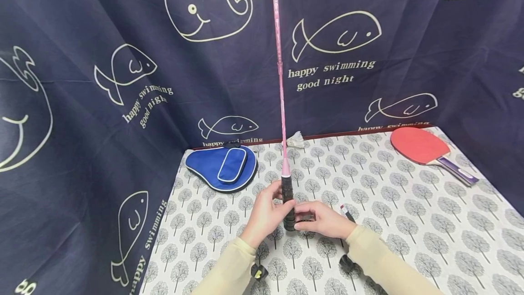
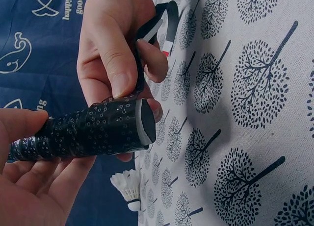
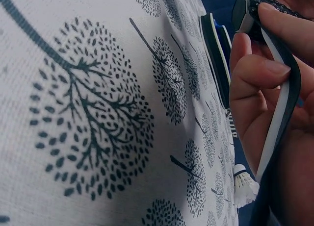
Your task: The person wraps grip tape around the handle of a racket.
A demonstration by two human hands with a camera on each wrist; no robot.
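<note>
While the left hand grips the racket handle upright at the frame's lower centre, the right hand pinches the loose grip tape against its butt end, above the tablecloth.

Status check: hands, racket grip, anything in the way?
Left hand holds the racket handle upright. Right hand pinches the grip tape at the butt end. Shuttlecock behind, clear of the work.
</note>
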